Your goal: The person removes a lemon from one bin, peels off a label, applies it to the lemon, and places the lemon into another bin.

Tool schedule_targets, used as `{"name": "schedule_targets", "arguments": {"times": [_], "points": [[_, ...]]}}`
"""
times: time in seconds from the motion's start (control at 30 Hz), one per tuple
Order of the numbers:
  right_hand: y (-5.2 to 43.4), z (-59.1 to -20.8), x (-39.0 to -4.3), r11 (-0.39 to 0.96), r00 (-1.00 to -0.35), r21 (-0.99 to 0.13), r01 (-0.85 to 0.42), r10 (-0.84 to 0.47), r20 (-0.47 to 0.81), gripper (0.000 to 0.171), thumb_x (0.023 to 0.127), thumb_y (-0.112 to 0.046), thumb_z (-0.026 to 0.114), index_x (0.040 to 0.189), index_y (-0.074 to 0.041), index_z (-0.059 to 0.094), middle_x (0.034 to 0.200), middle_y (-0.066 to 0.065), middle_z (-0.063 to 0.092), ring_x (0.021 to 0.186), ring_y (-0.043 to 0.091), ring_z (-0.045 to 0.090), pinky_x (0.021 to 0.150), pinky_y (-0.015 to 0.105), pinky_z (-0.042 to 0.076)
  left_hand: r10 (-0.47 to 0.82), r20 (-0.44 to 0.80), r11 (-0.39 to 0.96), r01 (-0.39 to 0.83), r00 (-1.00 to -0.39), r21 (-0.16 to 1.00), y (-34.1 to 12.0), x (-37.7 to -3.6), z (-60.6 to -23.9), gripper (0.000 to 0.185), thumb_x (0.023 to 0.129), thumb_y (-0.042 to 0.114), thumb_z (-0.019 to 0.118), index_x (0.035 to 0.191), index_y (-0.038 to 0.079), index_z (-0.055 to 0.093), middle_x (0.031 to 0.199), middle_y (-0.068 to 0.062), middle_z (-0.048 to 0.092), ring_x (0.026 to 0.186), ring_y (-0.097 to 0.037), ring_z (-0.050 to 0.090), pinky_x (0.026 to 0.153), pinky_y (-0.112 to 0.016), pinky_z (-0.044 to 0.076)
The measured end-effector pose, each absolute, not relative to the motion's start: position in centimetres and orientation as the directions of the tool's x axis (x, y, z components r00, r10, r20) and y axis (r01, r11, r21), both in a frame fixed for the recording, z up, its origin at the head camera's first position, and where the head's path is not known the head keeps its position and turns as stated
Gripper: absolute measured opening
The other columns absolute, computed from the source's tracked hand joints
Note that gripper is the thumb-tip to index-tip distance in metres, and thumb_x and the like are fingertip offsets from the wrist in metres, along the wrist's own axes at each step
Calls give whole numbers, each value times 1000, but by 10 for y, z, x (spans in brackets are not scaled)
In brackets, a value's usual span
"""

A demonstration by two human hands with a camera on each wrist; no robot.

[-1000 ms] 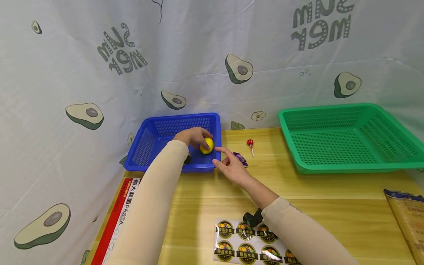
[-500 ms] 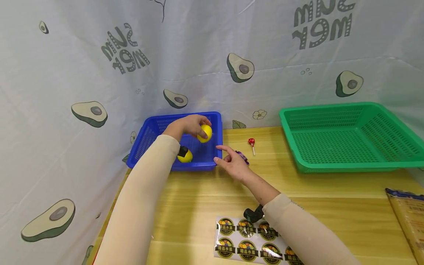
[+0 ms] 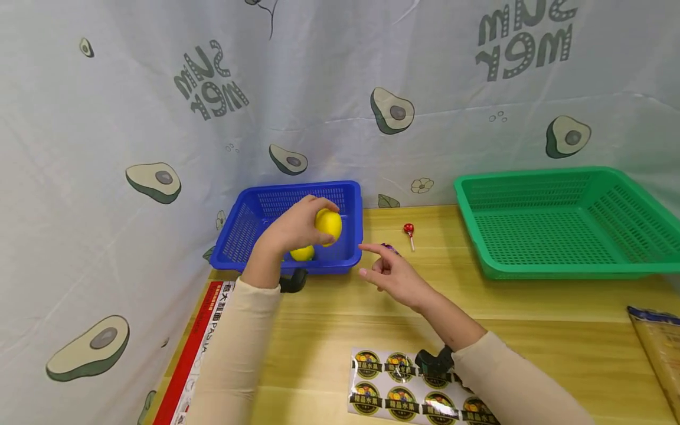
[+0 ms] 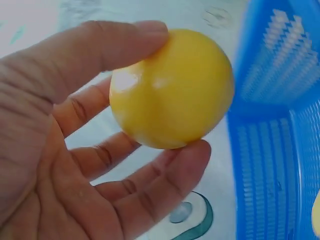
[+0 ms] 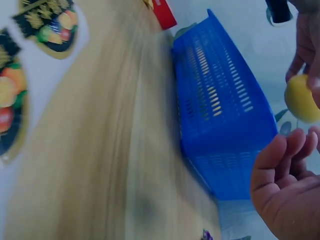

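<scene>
Yellow ball [image 3: 329,226] held in the left hand [image 3: 297,227], above a blue basket [image 3: 347,236]

Head view. Blue basket: slotted, against the printed cloth [image 3: 329,88]; in it a second yellow ball [image 3: 303,254], partly covered by the left hand. Green basket [image 3: 536,236]: slotted, larger, well to the right. Left hand: thumb and fingers clamped on the yellow ball. Right hand [image 3: 398,277]: thumb and index finger apart, remaining fingers curled in; index tip at the blue basket's near right corner, contact cannot be told. On the wooden table [image 3: 319,330]: red lollipop [image 3: 408,229]; purple-wrapped sweet [image 3: 390,248], half behind the right hand; sticker sheet [image 3: 404,383], overlapped by the right sleeve [image 3: 515,378]; red-and-white pack [image 3: 193,348], overlapped by the left sleeve [image 3: 228,354]; tan packet [image 3: 659,348] at the right edge.

Left wrist view. Blue basket walls at right, a pale yellow edge beside them. Thumb on top of the yellow ball, fingertips below, fingers spread.

Right wrist view. Blue basket from outside, yellow showing through its slots. Right fingers bent, near the held ball but apart from it. Sticker sheet at left, blurred.
</scene>
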State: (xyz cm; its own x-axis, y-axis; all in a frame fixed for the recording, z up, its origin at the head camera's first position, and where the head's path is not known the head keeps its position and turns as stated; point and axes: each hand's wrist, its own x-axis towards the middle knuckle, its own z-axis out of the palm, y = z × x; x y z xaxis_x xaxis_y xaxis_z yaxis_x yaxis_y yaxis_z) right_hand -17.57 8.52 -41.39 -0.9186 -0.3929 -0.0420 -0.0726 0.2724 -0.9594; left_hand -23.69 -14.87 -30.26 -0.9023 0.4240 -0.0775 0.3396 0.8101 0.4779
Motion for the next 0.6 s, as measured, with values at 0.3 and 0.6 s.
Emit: {"name": "schedule_targets", "arguments": {"times": [0.3,0.6], "points": [[136,-416,-127,350,-873,-930,-116,-483,-73,50,99,-25,68,145,-12,52,86,5,54,68,11,48,58,24,41,527,-163,737,353,-834,576,-133,-171,-341,53,80,21,86,128,18,65,125,-6,60,105,-22,57,90,-38,54],[206,-431,-88,412,-860,-894,-173,-505,-66,44,99,-18,67,139,-4,56,84,-1,57,66,2,48,56,24,44,617,-129,638,397,-777,660,-85,-165,-407,54,80,26,85,128,16,66,129,-5,64,109,-16,57,91,-25,49]]}}
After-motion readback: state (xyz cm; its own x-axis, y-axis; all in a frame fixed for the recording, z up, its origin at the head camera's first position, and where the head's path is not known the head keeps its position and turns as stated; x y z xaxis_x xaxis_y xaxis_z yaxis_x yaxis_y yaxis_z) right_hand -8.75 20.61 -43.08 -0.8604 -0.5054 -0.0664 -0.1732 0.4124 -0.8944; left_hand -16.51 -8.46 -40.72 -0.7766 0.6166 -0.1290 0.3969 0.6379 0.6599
